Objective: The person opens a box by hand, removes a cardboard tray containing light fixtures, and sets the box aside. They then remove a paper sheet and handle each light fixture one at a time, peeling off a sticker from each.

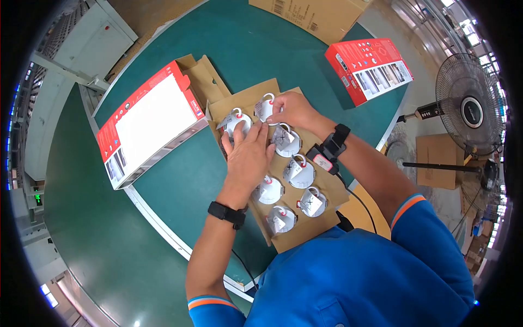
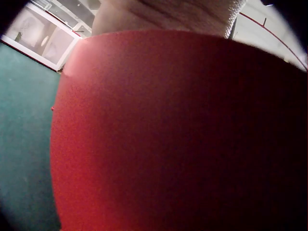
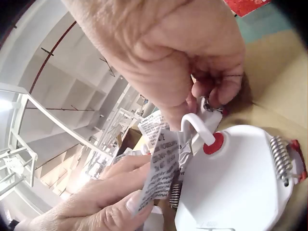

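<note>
An open cardboard box (image 1: pixel 321 229) holds several white round downlights with spring clips, cable loops and printed labels. At its far end, my right hand (image 1: pixel 297 110) pinches the edge of one downlight (image 1: pixel 263 109) between thumb and fingers. In the right wrist view, those fingers close at a small metal part. A nearer downlight (image 3: pixel 231 178) shows its white back, a cable loop and a coiled spring. My left hand (image 1: pixel 248 155) lies palm down across the left row, its extended fingertips on another downlight (image 1: pixel 243 121). A blurred red surface (image 2: pixel 144 130) covers most of the left wrist view.
A red and white carton (image 1: pixel 155 114) lies on the green table (image 1: pixel 163 207) to the left, its cardboard flaps open. Another red carton (image 1: pixel 370 71) stands at the far right. A large brown box (image 1: pixel 310 16) is at the back. A fan (image 1: pixel 471 109) stands beyond the right edge.
</note>
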